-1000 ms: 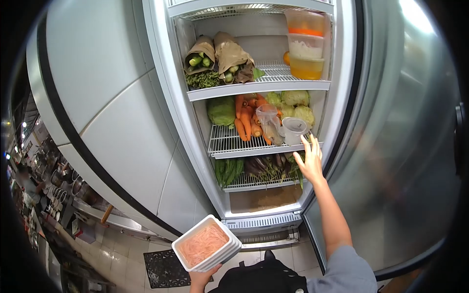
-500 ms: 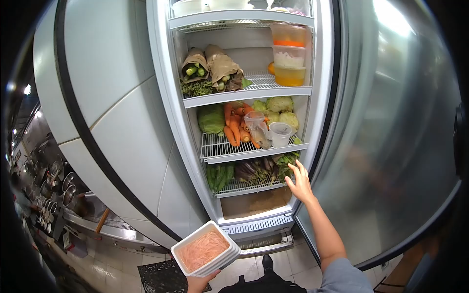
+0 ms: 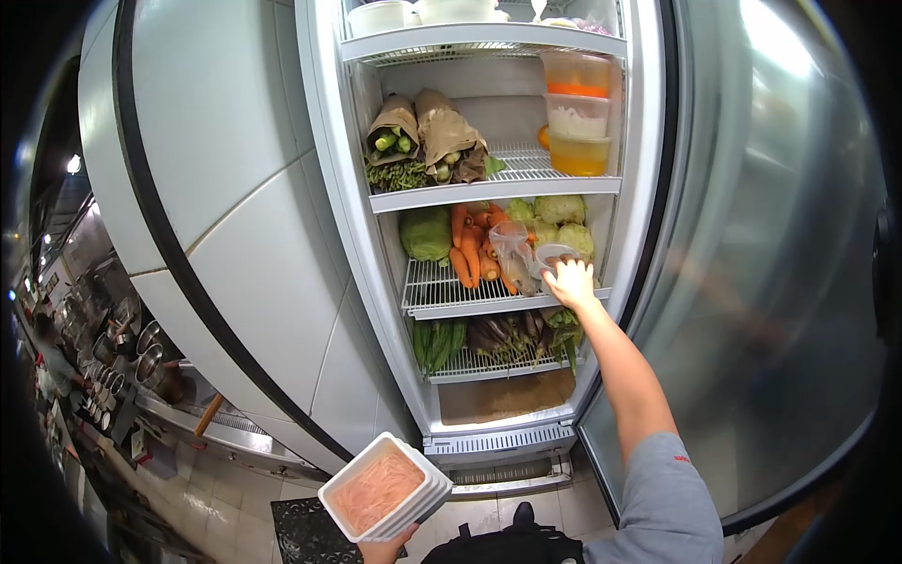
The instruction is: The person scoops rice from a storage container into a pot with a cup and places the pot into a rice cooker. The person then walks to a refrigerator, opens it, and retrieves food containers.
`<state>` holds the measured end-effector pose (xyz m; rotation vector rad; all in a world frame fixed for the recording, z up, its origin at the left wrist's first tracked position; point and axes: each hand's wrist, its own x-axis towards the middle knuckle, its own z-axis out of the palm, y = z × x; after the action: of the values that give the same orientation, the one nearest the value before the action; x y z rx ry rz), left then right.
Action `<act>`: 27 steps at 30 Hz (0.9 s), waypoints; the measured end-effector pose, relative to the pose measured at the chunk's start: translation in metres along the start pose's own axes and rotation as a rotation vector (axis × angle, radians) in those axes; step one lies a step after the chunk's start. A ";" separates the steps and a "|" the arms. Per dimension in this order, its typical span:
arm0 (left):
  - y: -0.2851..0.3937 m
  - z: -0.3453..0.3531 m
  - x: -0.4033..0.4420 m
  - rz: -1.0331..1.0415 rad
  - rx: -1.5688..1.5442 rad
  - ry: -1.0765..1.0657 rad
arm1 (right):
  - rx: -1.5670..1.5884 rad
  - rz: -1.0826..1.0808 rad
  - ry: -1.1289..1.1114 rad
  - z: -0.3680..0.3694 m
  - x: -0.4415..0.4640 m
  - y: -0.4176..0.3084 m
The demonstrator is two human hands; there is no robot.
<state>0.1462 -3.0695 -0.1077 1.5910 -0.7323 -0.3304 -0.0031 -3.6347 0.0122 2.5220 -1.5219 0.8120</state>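
Note:
My left hand [image 3: 391, 545] grips the lower side of a stack of white rectangular tubs [image 3: 435, 489]. In the top one lie pale pink-orange shreds [image 3: 381, 489]. Inside the open fridge, my right hand [image 3: 571, 282] has its fingers closed at the near rim of a clear round plastic tub [image 3: 554, 252] and hides much of it. Beside this tub are a clear plastic bag [image 3: 514, 254] with something inside that I cannot make out, orange carrots [image 3: 462, 258], a green cabbage [image 3: 426, 235] and pale green vegetables [image 3: 561, 209] behind.
The glass fridge door [image 3: 752, 282] stands open at the right. Above are paper-wrapped vegetables [image 3: 449, 132] and stacked plastic containers [image 3: 578, 117]; eggplants [image 3: 503, 338] and long green vegetables [image 3: 439, 343] lie below. A tiled wall [image 3: 235, 226] and a kitchen counter with pans [image 3: 150, 362] are left.
My right hand has moved up from in front of the lower shelf to the round plastic tub, and its fingers have closed at the rim. My left hand still holds the stacked tubs.

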 end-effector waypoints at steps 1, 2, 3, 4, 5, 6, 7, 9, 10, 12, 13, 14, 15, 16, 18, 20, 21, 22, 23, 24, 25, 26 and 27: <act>-0.002 0.001 -0.001 0.002 0.008 0.017 | 0.003 -0.006 -0.002 0.001 0.004 0.001; -0.003 0.003 0.000 0.013 0.021 0.037 | 0.021 -0.004 0.000 -0.003 0.007 -0.001; -0.003 0.003 0.000 -0.018 0.005 0.042 | 0.039 -0.001 0.001 -0.007 0.010 -0.001; -0.003 0.004 0.000 -0.049 -0.012 0.046 | 0.056 0.001 0.003 -0.011 0.011 0.000; -0.003 0.004 0.000 -0.108 -0.047 0.048 | 0.039 0.015 0.027 -0.016 0.012 -0.002; -0.005 0.005 0.001 -0.108 -0.047 0.051 | 0.040 0.012 0.027 -0.020 0.011 -0.001; -0.007 0.005 0.002 -0.077 0.000 0.064 | 0.051 -0.003 0.093 -0.023 0.012 0.000; -0.001 0.013 0.010 -0.035 0.041 0.082 | 0.141 -0.085 0.211 -0.060 0.008 -0.008; 0.010 0.017 0.013 0.012 0.063 0.102 | 0.141 -0.092 0.219 -0.089 0.007 -0.016; 0.010 0.028 0.019 0.057 0.077 0.126 | 0.524 -0.123 0.341 -0.141 0.019 -0.025; 0.001 0.029 0.022 0.072 0.038 0.128 | 0.551 -0.202 0.530 -0.160 0.035 -0.024; -0.003 0.031 0.022 0.085 0.001 0.130 | 0.576 -0.279 0.716 -0.178 0.054 -0.023; 0.008 0.034 0.025 -0.024 0.015 0.107 | 0.618 -0.238 0.725 -0.199 0.070 -0.024; 0.015 0.039 0.026 -0.027 0.016 0.108 | 0.660 -0.196 0.736 -0.214 0.090 -0.024; 0.023 0.050 0.029 -0.063 0.032 0.166 | 0.456 -0.126 0.774 -0.224 0.140 -0.012; 0.006 0.052 0.032 0.142 0.236 0.132 | 0.419 -0.151 0.901 -0.235 0.176 -0.014; 0.000 0.054 0.035 0.352 0.436 0.137 | 0.420 -0.156 0.908 -0.242 0.192 -0.015; -0.003 0.055 0.033 0.272 0.336 0.143 | 0.393 -0.089 0.922 -0.248 0.206 -0.017; 0.000 0.058 0.034 0.156 0.229 0.145 | 0.368 -0.022 0.933 -0.253 0.216 -0.020; 0.003 0.061 0.034 0.064 0.166 0.144 | 0.373 -0.029 0.934 -0.257 0.225 -0.021; 0.004 0.063 0.033 0.022 0.147 0.148 | 0.316 0.052 0.839 -0.263 0.231 -0.021; 0.005 0.064 0.032 -0.007 0.132 0.152 | 0.258 0.131 0.742 -0.268 0.233 -0.022; 0.005 0.065 0.031 -0.030 0.125 0.159 | 0.315 0.107 0.716 -0.270 0.232 -0.023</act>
<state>0.1293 -3.1398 -0.1080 1.7262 -0.6172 -0.1800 -0.0061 -3.7175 0.3593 1.9502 -1.3416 1.8362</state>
